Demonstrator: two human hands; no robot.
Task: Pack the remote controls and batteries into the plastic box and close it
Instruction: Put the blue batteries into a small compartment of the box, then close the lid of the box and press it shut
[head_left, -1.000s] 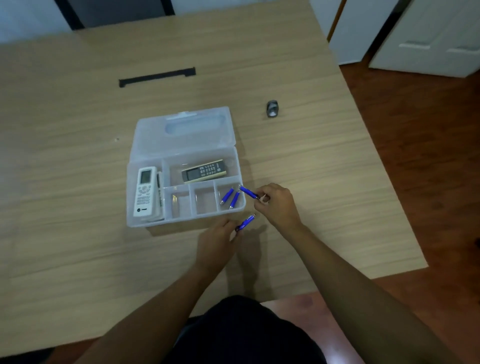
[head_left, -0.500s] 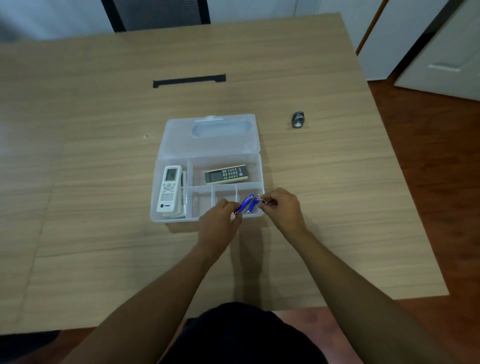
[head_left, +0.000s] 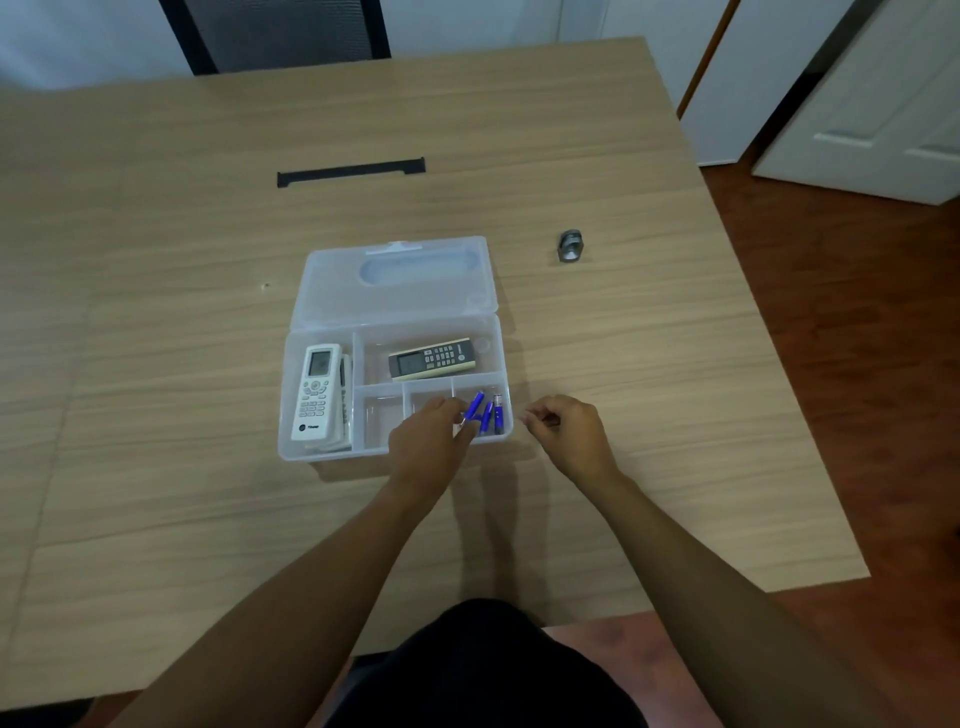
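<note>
1. A big wooden table (head_left: 571, 467) is filling most of the view, with a black slot (head_left: 351, 172) near its far side and a small grey metal thing (head_left: 570, 246) sitting alone on the right.
2. A dark chair back (head_left: 280, 31), white doors (head_left: 872, 114) and a red-brown floor (head_left: 857, 415) are showing around the table.
3. The clear plastic box (head_left: 322, 453) is lying open, its lid (head_left: 395, 306) flat behind it.
4. A white remote (head_left: 315, 392) is lying in the left part, a dark remote (head_left: 432, 358) in the back part.
5. Blue batteries (head_left: 491, 414) are lying in the front right part.
6. The left hand (head_left: 431, 441) is pinching one blue battery (head_left: 474, 406) over that part.
7. The right hand (head_left: 566, 431) is hovering beside the box, fingers curled, holding nothing that can be seen.
8. Something pale is hiding under the white remote; it is hard to make out.
</note>
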